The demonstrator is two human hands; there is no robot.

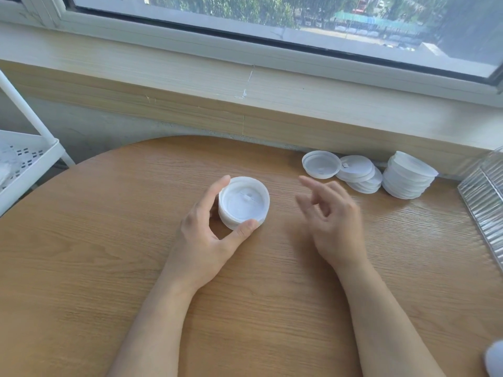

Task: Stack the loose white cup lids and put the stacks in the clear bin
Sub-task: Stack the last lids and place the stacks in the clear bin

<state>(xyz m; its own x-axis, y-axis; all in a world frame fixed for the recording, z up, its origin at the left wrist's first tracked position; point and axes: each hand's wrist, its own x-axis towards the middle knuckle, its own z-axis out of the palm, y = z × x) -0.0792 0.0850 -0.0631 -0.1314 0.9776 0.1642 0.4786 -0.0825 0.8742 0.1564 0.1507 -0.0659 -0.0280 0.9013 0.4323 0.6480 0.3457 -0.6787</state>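
A short stack of white cup lids [243, 204] sits on the round wooden table [109, 254], near its middle. My left hand [206, 235] grips this stack, forefinger on its far left rim and thumb on its near rim. To the right, my right hand [330, 219] hovers above the table, blurred, fingers loosely spread, holding nothing. A single lid [321, 164] lies rim up at the far right. Beside it lie a slumped pile of lids [360, 172] and a taller leaning stack [408, 176]. The clear bin [487, 202] shows at the right edge.
A white perforated shelf rack [24, 161] stands off the table's left side. A wooden window sill [245, 85] and wall run behind the table. A blurred white object [494, 360] sits at the bottom right corner.
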